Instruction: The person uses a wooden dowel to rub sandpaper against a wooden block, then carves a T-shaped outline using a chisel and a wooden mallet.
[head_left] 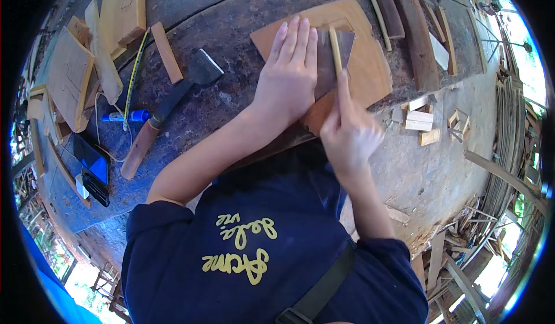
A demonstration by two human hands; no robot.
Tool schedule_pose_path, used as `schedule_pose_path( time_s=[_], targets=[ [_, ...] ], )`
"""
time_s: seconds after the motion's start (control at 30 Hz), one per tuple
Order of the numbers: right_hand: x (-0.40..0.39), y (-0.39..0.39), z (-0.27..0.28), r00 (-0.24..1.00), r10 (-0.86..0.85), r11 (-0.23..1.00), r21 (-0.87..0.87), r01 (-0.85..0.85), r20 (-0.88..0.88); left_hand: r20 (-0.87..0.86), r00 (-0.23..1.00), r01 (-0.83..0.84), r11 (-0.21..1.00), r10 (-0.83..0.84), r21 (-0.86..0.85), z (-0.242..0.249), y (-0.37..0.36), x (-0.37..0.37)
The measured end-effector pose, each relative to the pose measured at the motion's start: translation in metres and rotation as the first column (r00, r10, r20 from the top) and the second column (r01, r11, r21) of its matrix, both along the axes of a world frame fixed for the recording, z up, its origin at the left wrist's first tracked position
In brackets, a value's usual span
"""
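Note:
My left hand (289, 72) lies flat, palm down, on a dark thin sheet (328, 66) that rests on a reddish-brown wooden board (373, 63). My right hand (350, 133) is blurred just below the board's near edge. Its index finger stretches forward along a thin pale stick (335, 46), which it holds upright-looking against the dark sheet. A cut-out outline shows in the board near its far edge. Both arms come out of a dark blue shirt with yellow lettering.
A cleaver (193, 78) with a wooden handle lies left of the board on the dark worktop (231, 11). A blue marker (124, 116), yellow tape measure (136, 63), phone (89, 156) and stacked wood pieces (72, 75) sit at the left. Offcuts (419, 120) litter the ground at the right.

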State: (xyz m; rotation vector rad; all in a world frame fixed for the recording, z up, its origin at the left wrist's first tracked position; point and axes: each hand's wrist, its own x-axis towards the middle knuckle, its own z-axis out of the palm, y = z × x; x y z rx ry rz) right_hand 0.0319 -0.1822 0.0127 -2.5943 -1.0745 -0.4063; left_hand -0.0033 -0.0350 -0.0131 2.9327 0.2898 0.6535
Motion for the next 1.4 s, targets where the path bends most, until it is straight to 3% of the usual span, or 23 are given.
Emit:
schedule_pose_path(
  time_s=[0.1, 0.3, 0.4, 0.5, 0.63, 0.77, 0.83, 0.97, 1.03, 1.17, 1.3, 1.37, 1.4],
  targets=[
    [0.008, 0.009, -0.005, 0.997, 0.019, 0.999, 0.027, -0.021, 0.07, -0.013, 1.0, -0.004, 1.0, 0.004, 0.016, -0.001, -0.004, -0.003],
    [-0.009, -0.011, 0.0, 0.999, -0.023, 0.998, -0.052, 0.022, -0.03, 0.003, 0.999, -0.034, 0.996, 0.034, 0.081, 0.003, -0.001, 0.0],
    [0.013, 0.007, -0.007, 0.996, 0.036, 0.999, 0.03, -0.039, 0.084, -0.047, 0.998, -0.04, 0.996, 0.044, 0.086, 0.002, -0.005, -0.003],
    [-0.003, -0.001, 0.004, 0.997, -0.013, 0.998, -0.063, 0.018, 0.074, -0.037, 0.997, -0.061, 0.993, 0.065, 0.1, 0.001, -0.005, -0.002],
    [-0.007, -0.01, 0.002, 1.0, -0.016, 0.999, -0.051, 0.016, 0.002, -0.066, 0.995, -0.059, 0.987, 0.07, 0.151, 0.003, -0.003, 0.0],
    [0.012, 0.01, -0.003, 0.994, 0.027, 1.0, 0.002, -0.028, 0.103, -0.027, 0.998, -0.058, 0.991, 0.062, 0.122, 0.002, -0.003, -0.002],
    [0.001, 0.007, 0.002, 0.997, -0.021, 0.999, -0.042, 0.024, 0.071, -0.012, 0.998, -0.055, 0.997, 0.056, 0.044, 0.001, -0.003, -0.002],
    [-0.005, -0.007, 0.003, 1.0, -0.024, 0.994, -0.107, 0.024, 0.003, 0.049, 0.998, -0.04, 0.996, 0.036, 0.084, -0.001, -0.002, 0.0],
    [0.01, 0.005, 0.004, 0.996, 0.006, 0.999, -0.051, -0.001, 0.09, -0.025, 0.998, -0.052, 0.995, 0.055, 0.09, 0.0, -0.002, -0.001],
    [0.005, 0.008, -0.005, 0.994, -0.008, 1.0, -0.014, 0.01, 0.113, 0.008, 0.999, -0.051, 0.997, 0.05, 0.053, 0.0, -0.001, -0.003],
    [-0.006, -0.008, 0.003, 0.999, -0.037, 0.997, -0.065, 0.035, -0.027, 0.007, 0.999, -0.034, 0.999, 0.034, 0.013, 0.0, 0.001, -0.002],
    [0.012, 0.005, 0.003, 0.993, 0.007, 0.999, -0.036, -0.003, 0.116, -0.008, 1.0, -0.027, 1.0, 0.027, 0.014, 0.0, -0.002, -0.003],
    [0.011, 0.005, 0.001, 0.994, 0.008, 0.999, -0.042, -0.004, 0.107, 0.0, 1.0, -0.031, 0.999, 0.031, 0.009, 0.001, -0.002, -0.004]
  ],
)
